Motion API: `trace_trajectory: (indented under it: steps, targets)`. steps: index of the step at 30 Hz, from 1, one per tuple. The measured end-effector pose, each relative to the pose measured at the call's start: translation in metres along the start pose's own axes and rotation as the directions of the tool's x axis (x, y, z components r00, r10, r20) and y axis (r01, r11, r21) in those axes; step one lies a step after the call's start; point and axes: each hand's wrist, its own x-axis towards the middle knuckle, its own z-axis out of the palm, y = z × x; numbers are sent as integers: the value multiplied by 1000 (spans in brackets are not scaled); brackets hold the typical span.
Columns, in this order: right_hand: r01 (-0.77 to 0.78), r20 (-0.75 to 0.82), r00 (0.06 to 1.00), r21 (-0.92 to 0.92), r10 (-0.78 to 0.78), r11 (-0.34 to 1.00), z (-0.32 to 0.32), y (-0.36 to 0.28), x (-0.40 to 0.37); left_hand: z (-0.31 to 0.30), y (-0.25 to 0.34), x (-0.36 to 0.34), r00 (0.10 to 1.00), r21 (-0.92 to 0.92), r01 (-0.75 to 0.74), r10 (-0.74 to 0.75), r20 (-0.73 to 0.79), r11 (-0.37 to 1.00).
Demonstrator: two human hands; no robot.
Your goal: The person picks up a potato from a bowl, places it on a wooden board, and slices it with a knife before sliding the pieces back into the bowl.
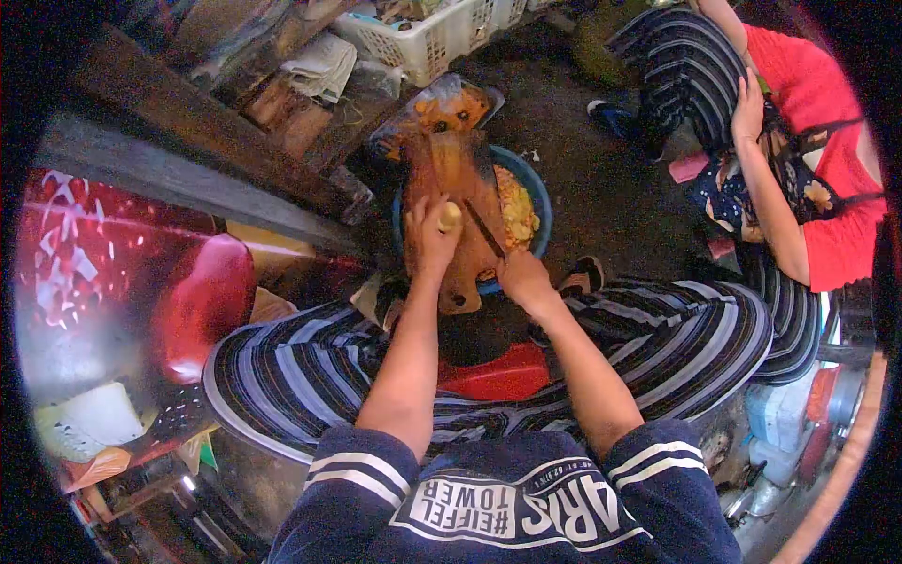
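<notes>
A wooden cutting board (442, 174) with a holed handle end lies across a blue basin (544, 202). My left hand (430, 246) is closed around a pale yellow, rounded piece of food (450, 216) on the board; I cannot make out its kind. My right hand (523, 279), at the board's right edge, grips a knife (485, 227) whose dark, narrow blade slants up and left over the wood. Yellow and orange chopped pieces (517, 209) show in the basin, right of the board. The knife's handle is hidden in my fingers.
Beyond the board sits a clear tray (454, 105) holding something orange. A white plastic basket (423, 47) stands at the back. Wooden beams (207, 179) run along the left. On the right sits another person in a red top (808, 85), an arm over their knees.
</notes>
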Motion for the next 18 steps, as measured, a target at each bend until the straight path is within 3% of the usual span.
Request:
trace_trajectory:
  steps: [6,9,14,16,18]
  targets:
    - [-19,129,992,50,12,999,3,-6,0,6,-11,-7,995,-68,-24,30,99,997]
    - [-35,85,996,-53,40,998,-2,-13,-2,7,-14,-10,997,-73,-27,32,73,997]
    - [-7,111,994,-34,10,999,15,-6,4,8,-16,-16,998,-109,-61,64,27,992]
    - [-15,110,994,-32,18,999,18,-9,1,9,-18,-19,995,-149,-4,19,103,989]
    - [71,112,992,-107,-59,992,16,-12,-4,10,-17,-20,995,-136,-34,47,92,990]
